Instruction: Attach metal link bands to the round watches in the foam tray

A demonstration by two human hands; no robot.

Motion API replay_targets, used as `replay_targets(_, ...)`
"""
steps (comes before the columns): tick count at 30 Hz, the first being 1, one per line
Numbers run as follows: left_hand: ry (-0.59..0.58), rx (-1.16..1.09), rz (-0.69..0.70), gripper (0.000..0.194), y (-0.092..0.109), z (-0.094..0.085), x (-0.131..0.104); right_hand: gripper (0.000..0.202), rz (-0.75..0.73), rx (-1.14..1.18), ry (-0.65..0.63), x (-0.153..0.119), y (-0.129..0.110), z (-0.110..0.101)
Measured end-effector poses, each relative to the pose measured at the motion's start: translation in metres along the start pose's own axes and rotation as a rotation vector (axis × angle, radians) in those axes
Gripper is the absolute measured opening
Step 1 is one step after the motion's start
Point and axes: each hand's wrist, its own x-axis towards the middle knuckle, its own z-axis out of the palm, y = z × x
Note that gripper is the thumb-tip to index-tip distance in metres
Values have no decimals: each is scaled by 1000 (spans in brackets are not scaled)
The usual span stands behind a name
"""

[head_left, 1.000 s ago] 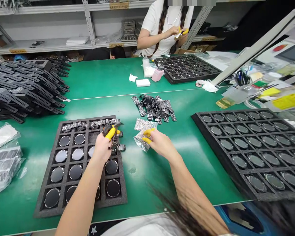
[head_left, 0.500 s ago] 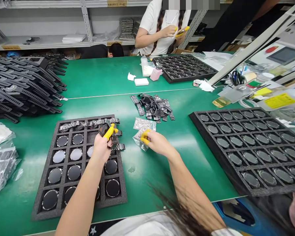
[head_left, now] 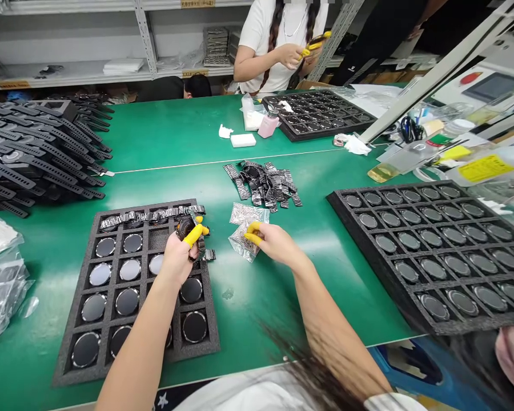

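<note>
My left hand [head_left: 180, 254], with yellow finger cots, is closed around a round black watch [head_left: 187, 227] above the top right of a dark foam tray [head_left: 216, 334]. Black link watch straps [head_left: 152, 217] lie along the tray's far row, and several round watch faces sit in its other cells. Over a small clear bag of thin metal pins [head_left: 245, 242] is my right hand [head_left: 274, 242], its yellow-covered fingertips pinched together at the pins. Whatever they grip is too small to make out. A second bag of pins [head_left: 244, 212] lies just behind.
A heap of black link straps [head_left: 265, 184] lies beyond the bags. Another foam tray of watches [head_left: 411, 274] stands at right. Grey-black rubber straps [head_left: 29, 148] are piled at left, near plastic bags [head_left: 2, 285]. Across the table, a person [head_left: 278, 51] handles a watch.
My right fingers have shifted slightly over the pin bag. My left hand keeps its grip on the watch. A white scrap now lies on the far tray, and the view has moved a little.
</note>
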Motion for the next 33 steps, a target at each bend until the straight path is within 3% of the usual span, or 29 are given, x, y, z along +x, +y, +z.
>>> replay_targets(5, -39, 123, 64, 53, -5, -5, 2, 19, -92, 122, 141, 1, 6, 2)
replay_targets(8, -61, 416, 317, 46, -17, -11, 6, 20, -73, 405, 235, 2, 3, 7)
replay_targets(11, -92, 811, 624, 46, -29, -16, 7, 27, -44, 619, 160, 3, 0, 11)
replay_targets(13, -101, 1001, 732, 49, -35, -18, 6, 31, -17, 608, 119, 2, 1, 11)
replay_targets(21, -107, 1142, 767, 59, -34, -19, 5, 32, 38, 445, 88, -1, 8, 4)
replay_targets(28, -140, 1157, 780, 57, -37, -20, 6, 44, 55, 700, 66, 0, -3, 3)
replay_targets(33, -172, 1191, 761, 66, -36, -19, 4, 45, 36, 967, 91, -7, -28, 7)
